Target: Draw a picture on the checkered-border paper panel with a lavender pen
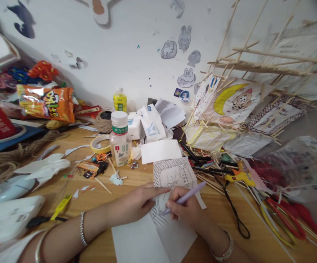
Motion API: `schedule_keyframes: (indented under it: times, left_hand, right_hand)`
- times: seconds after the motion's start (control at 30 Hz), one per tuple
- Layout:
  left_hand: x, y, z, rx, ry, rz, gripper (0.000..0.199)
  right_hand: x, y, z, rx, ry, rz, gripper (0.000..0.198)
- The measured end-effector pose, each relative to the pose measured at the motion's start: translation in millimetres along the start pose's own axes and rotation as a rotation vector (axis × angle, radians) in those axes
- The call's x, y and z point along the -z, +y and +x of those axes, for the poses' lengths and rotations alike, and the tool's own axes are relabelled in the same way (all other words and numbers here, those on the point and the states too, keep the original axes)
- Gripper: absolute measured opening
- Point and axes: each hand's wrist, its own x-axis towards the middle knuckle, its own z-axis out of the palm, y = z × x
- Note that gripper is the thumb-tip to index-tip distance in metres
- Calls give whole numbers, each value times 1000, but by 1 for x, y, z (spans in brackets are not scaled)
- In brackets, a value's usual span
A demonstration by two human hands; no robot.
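My right hand (185, 207) is closed round a light purple pen (191, 193), its tip down on the lower left of a drawing (185, 168). That sheet carries a crosshatched border, line figures and handwritten characters. Across its left edge lies my left hand (140, 201), index finger stretched toward the pen hand, nothing in its grasp. Part of the drawing is hidden under both hands. White paper (139, 241) lies beneath and in front of it, and a blank white card (161, 151) sits just behind.
A plastic bottle (120, 142) and a tape roll (100, 143) stand behind my left hand. To the right are a yellow glue gun (240, 178), red-handled scissors (286, 219) and a stick frame (270, 65) with drawings. A white box-like device (10, 219) lies at left.
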Motion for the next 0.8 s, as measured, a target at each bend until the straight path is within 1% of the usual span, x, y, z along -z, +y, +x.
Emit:
schedule_keyframes:
  times: [0.17,0.3,0.37,0.5,0.57,0.63,0.73,0.8]
  left_hand:
    - [-7,-8,-2,-19,59,34,43]
    - [-14,-17,-4,3,139,77,48]
    - [-16,-19,-5,2,160,76,50]
    - [-18,-19,-4,0,191,41,57]
    - [-17,-18,-3,3,195,24,55]
    - [-16,-16,-3,3,185,12,51]
    - [-15,-15,-3,4,166,4,52]
    - [-16,-16,-3,11,168,9,53]
  right_hand:
    - [-4,4,1,32,22,-98,19]
    - [-7,2,1,-70,20,-63,27]
    - [-8,0,2,-85,33,-52,31]
    - [-4,-4,3,-38,81,-21,32]
    - [-1,-4,4,2,97,2,30]
    - [2,-2,6,68,107,18,27]
    - [3,1,7,173,114,36,26]
    - [3,1,7,155,105,49,27]
